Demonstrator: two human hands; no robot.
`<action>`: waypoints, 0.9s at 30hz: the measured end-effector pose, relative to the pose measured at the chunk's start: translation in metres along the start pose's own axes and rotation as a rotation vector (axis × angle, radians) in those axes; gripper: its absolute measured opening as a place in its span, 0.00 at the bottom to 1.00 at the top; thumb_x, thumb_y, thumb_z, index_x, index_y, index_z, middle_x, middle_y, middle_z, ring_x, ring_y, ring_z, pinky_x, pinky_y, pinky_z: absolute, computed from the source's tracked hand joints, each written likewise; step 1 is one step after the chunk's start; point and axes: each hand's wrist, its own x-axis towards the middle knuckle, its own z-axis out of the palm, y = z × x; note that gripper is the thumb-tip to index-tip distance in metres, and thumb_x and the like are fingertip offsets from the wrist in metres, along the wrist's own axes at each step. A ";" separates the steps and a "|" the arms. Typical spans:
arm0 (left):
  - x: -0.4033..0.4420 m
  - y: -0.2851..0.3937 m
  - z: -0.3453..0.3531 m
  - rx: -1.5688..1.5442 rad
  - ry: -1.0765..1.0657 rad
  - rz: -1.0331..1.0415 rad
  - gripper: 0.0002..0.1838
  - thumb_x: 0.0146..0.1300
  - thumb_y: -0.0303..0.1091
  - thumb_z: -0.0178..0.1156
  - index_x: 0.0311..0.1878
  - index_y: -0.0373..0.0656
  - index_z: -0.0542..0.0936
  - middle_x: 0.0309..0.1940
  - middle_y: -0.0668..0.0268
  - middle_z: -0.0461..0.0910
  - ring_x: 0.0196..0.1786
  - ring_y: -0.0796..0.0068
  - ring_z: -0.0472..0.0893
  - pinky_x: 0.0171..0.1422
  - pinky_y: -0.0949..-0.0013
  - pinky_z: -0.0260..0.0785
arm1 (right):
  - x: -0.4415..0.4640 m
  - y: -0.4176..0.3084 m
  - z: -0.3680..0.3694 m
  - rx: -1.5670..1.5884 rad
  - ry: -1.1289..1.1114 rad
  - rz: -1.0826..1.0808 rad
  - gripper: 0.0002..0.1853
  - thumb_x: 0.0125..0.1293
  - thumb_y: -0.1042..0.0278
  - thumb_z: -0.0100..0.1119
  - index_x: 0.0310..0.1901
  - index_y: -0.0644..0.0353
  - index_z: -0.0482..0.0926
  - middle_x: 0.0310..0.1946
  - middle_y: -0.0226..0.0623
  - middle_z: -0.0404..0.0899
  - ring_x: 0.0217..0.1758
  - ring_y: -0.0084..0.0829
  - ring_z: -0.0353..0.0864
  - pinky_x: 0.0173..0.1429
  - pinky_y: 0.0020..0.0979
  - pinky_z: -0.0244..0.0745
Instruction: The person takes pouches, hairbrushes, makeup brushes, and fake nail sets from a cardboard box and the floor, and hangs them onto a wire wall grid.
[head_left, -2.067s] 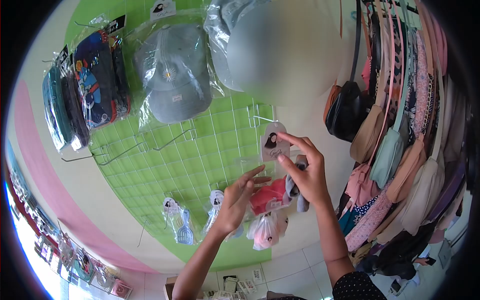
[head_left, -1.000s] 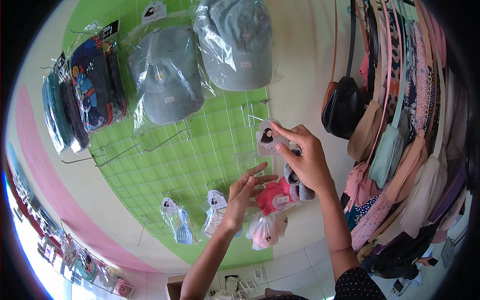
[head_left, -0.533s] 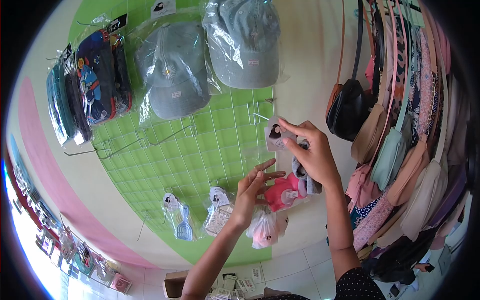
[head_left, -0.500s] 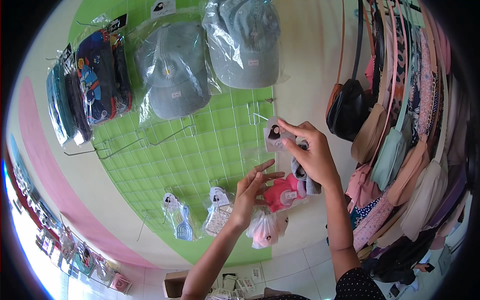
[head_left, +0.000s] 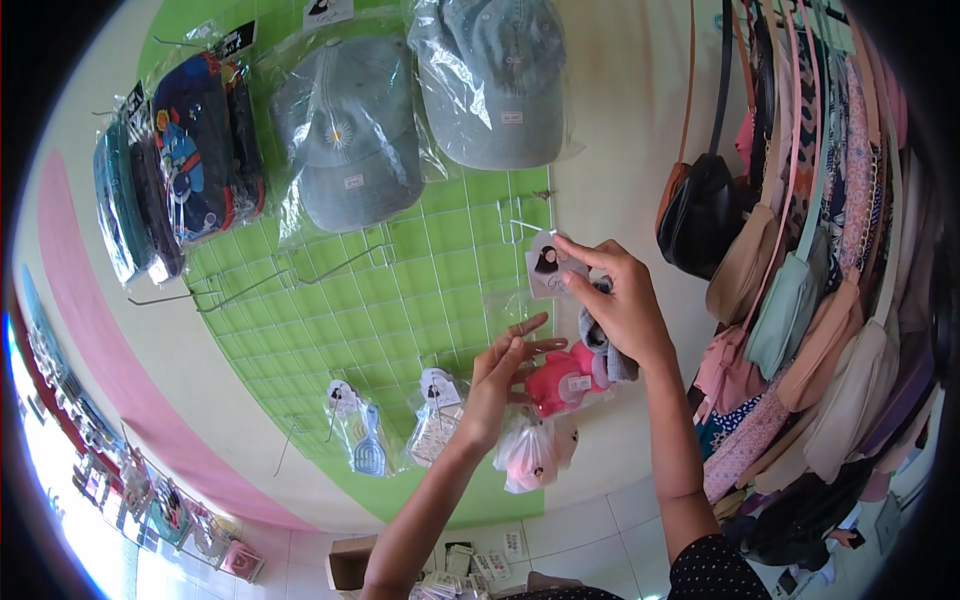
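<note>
Sleeve (head_left: 712,575): black with small pale dots, at the right arm's elbow, closest to the camera.
Left hand (head_left: 500,372): raised, thumb and fingers parted, at the left edge of the pink article; I cannot tell whether this grip pinches any film.
Right hand (head_left: 622,300): its grip is narrow, thumb and forefinger pinching the right side of the header card.
Header card (head_left: 547,262): pale, printed with a dark figure and script, upright between the right fingertips, above and apart from the left hand.
Pink article (head_left: 555,382): in clear film with a white price label, below the header card and between the two hands, just right of the left fingers.
Grey cloth article (head_left: 610,352): beside the pink one, partly hidden behind the right hand.
Hook (head_left: 528,225): white, its tip at the card's top edge; whether it passes through the card I cannot tell.
Lower packets: a light blue slotted brush (head_left: 368,452) and, farther right, a white bag with pink contents (head_left: 530,462).
Wire grid (head_left: 430,260): on a bright green wall panel, with two bagged denim caps (head_left: 350,130) hanging at its top.
Handbags (head_left: 785,310): a dense row hanging at right.
Floor (head_left: 575,540): pale tiles, well below.
</note>
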 end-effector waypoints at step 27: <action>0.019 -0.122 -0.069 0.714 0.849 0.391 0.19 0.53 0.31 0.52 0.49 0.37 0.65 0.45 0.49 0.68 0.50 0.54 0.67 0.53 0.59 0.59 | 0.051 0.128 0.119 -0.059 0.184 -0.303 0.14 0.56 0.65 0.54 0.44 0.58 0.75 0.43 0.33 0.75 0.44 0.29 0.74 0.48 0.27 0.65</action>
